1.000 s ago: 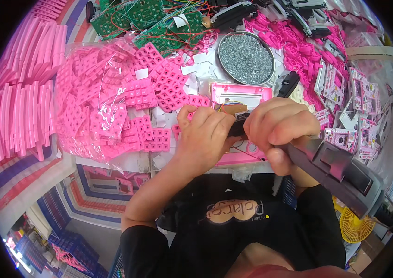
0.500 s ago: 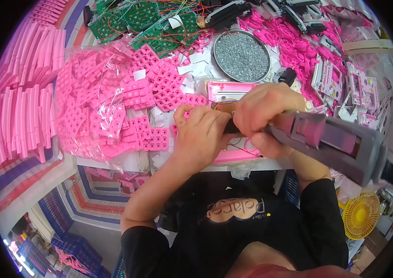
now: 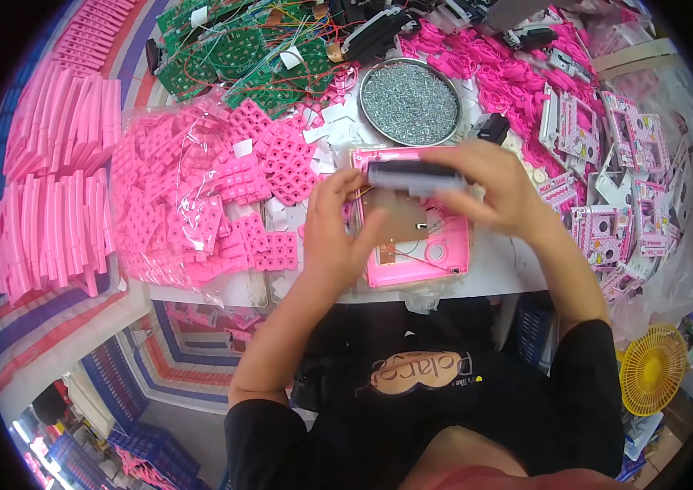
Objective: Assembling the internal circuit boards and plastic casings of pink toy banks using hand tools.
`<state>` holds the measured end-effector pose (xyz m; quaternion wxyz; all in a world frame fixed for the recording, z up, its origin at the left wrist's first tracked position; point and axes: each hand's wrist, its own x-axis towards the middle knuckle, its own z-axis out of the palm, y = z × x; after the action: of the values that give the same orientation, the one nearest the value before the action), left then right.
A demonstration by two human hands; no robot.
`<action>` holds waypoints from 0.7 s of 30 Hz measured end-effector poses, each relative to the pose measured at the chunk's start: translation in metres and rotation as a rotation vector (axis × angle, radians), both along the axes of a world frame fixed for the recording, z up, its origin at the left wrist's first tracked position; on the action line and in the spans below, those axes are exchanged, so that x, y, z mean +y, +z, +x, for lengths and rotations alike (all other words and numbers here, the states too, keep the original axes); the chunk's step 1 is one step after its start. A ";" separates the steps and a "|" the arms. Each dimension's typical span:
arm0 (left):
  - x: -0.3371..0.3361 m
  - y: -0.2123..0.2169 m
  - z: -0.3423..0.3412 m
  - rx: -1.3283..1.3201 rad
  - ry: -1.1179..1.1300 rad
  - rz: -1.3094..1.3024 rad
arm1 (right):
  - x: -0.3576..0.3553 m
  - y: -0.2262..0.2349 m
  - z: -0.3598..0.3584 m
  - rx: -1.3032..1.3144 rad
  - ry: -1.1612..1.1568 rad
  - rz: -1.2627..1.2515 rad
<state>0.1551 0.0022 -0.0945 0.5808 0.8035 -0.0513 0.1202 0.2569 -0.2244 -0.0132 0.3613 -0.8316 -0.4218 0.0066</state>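
A pink plastic casing [image 3: 448,274] lies open at the front edge of the table, with a brown circuit board [image 3: 405,214] and thin wires inside. Over its far part, my right hand [image 3: 497,184] grips a long black-and-grey part [image 3: 412,176], smeared by motion. My left hand [image 3: 332,224] is at the casing's left side, its thumb apart from the fingers and stretched over the board. The left fingertips are close to the left end of the black-and-grey part; whether they touch it cannot be told.
Pink keypads [image 3: 171,192] are heaped at left, beside stacked pink strips [image 3: 53,229]. Green circuit boards [image 3: 240,53] with wires lie at the back. A round tray [image 3: 364,122] of small screws stands beyond the casing. Printed panels [image 3: 640,143] lie at right, near a yellow fan [image 3: 653,369].
The grey electric screwdriver has left my right hand and is out of view. That hand now holds the black-and-grey part. My left hand has opened and uncovered the brown board.
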 end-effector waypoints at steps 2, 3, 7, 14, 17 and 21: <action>0.001 0.006 -0.002 -0.040 -0.008 0.152 | 0.006 0.013 0.018 0.289 -0.081 -0.208; 0.001 0.009 0.000 -0.059 -0.013 0.203 | 0.009 0.016 0.027 0.435 -0.117 -0.310; -0.001 0.014 0.005 -0.117 -0.055 0.393 | 0.021 0.010 0.057 0.603 -0.088 -0.566; -0.002 0.018 0.007 -0.136 -0.048 0.485 | 0.002 -0.002 0.023 -0.130 0.010 -0.225; -0.004 0.020 0.008 -0.108 -0.057 0.503 | 0.001 -0.035 0.013 -0.307 0.034 -0.066; -0.007 0.035 0.002 -0.109 -0.003 0.692 | 0.007 -0.041 0.001 -0.269 -0.059 -0.112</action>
<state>0.1573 -0.0048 -0.0597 0.2705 0.9452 -0.1209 0.1374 0.2582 -0.2173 -0.0541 0.2544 -0.8558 -0.4409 -0.0921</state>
